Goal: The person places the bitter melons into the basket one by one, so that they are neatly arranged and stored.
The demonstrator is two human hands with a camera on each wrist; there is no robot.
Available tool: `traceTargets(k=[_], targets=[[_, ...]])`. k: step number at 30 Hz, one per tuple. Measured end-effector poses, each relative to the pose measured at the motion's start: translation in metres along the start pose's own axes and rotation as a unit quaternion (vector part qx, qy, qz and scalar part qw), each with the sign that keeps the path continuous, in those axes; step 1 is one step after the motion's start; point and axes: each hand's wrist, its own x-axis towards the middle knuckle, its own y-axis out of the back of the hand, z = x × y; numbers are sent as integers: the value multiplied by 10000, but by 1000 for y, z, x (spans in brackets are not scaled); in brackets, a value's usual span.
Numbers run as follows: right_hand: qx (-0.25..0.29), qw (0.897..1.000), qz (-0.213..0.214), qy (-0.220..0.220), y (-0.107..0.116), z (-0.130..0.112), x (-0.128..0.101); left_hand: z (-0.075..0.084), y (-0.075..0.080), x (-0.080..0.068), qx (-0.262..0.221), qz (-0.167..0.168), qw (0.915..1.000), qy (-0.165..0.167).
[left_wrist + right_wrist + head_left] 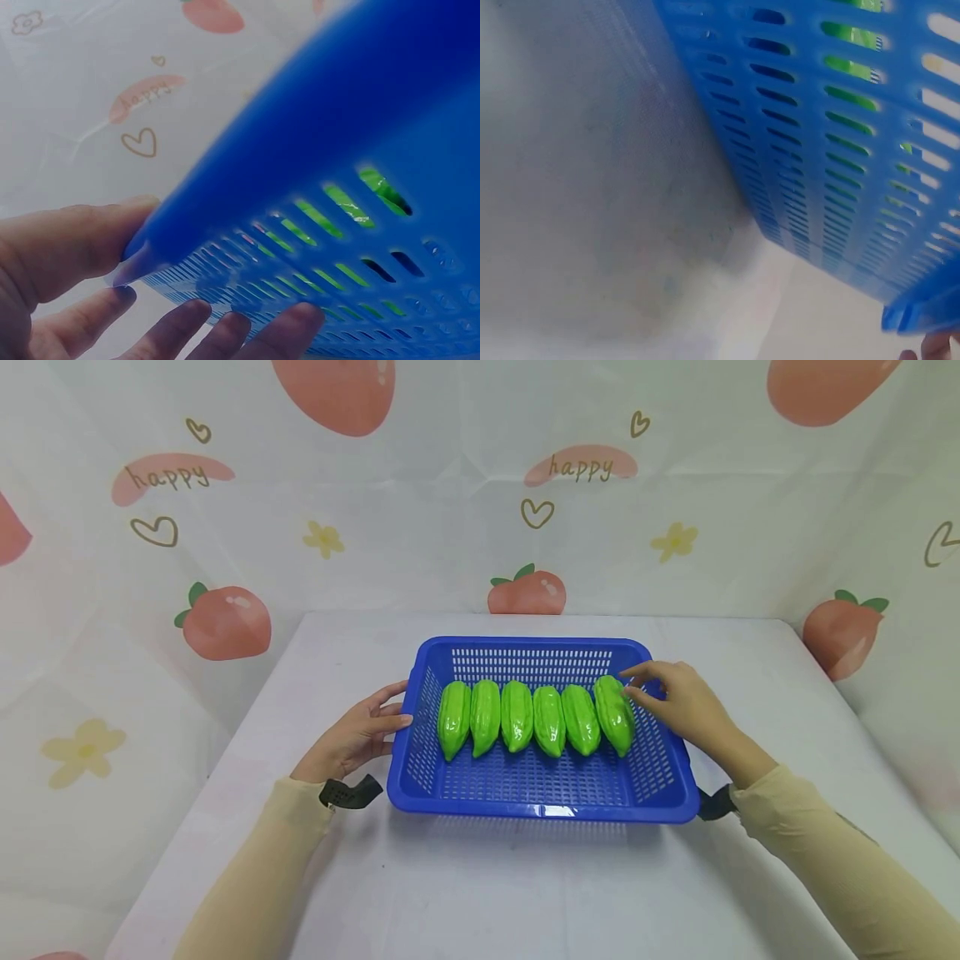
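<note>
A blue plastic basket point(543, 811) with slotted walls sits on the table, holding a side-by-side row of several glossy green bitter melons point(517, 717). At its left end my left hand point(363, 735) grips the rim; in the left wrist view the thumb lies at the rim and the fingers point(169, 326) spread under it along the slotted outer wall. My right hand point(678, 702) reaches over the right rim, thumb and index finger parted, fingertips right at the upper end of the rightmost bitter melon point(615, 716). Only a few right fingertips point(934, 346) show in the right wrist view, beside the basket rim.
A white cloth covers the table point(517, 893). Behind and at both sides hangs a pale printed backdrop point(420, 543) with peaches, hearts and flowers. Dark straps point(351, 792) circle both wrists below beige sleeves.
</note>
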Motion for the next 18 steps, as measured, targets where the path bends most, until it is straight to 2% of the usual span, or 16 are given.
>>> traceTargets(k=[2, 5, 10, 14, 18], targets=[[87, 9998, 151, 57, 2, 0, -2, -1, 1, 0, 115, 10, 9999, -1], [163, 9994, 294, 111, 7, -1, -6, -2, 5, -1, 552, 28, 9985, -23], [242, 9990, 341, 166, 19, -4, -15, 0, 13, -7, 1584, -54, 9872, -200], [235, 9988, 380, 211, 34, -7, -21, 14, 19, -20, 1969, 59, 9793, -474], [188, 9987, 361, 313, 50, -13, -25, 35, 23, -42, 2105, 520, 9728, -819]])
